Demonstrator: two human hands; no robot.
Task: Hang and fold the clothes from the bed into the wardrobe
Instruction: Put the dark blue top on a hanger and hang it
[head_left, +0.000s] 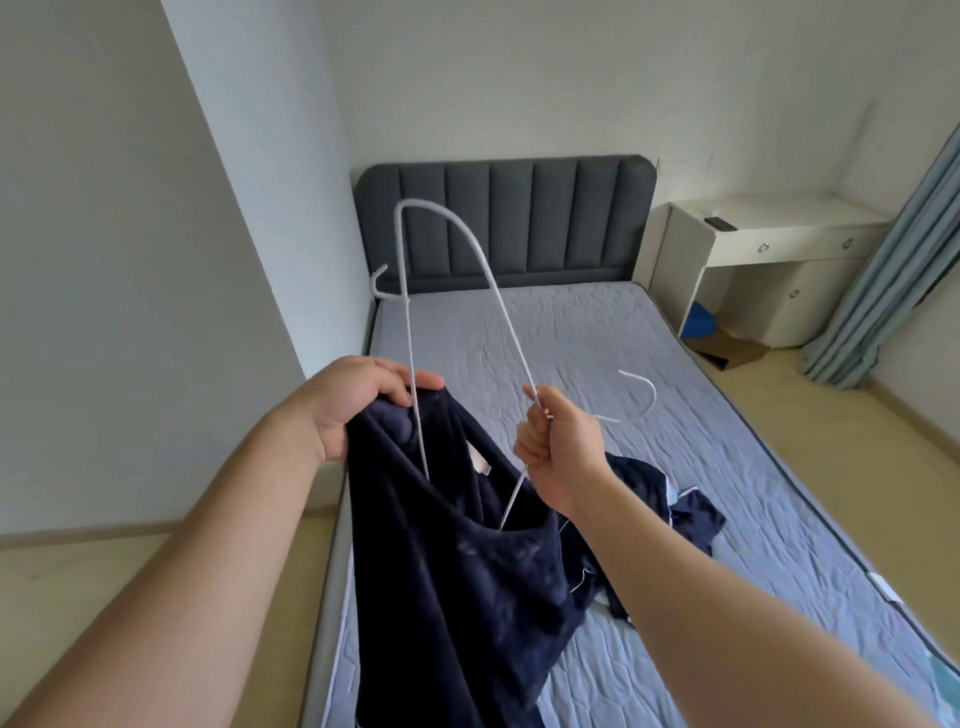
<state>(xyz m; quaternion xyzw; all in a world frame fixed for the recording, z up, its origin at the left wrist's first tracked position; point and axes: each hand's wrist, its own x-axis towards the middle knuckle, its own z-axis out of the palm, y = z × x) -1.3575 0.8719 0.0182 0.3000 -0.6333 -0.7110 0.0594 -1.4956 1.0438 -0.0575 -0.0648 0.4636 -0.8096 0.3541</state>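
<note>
Hanging step: left grip (358, 400) pinches dark navy fabric garment (457, 571); right grip (556, 447) clasps white wire hanger (407, 322); next, probably, work hanger fully inside.

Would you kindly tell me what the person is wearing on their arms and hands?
The left forearm and right forearm are bare to the frame's edge, no sleeve in view. The left hand and right hand wear no gloves; I see no watch, bracelet or ring.
</note>
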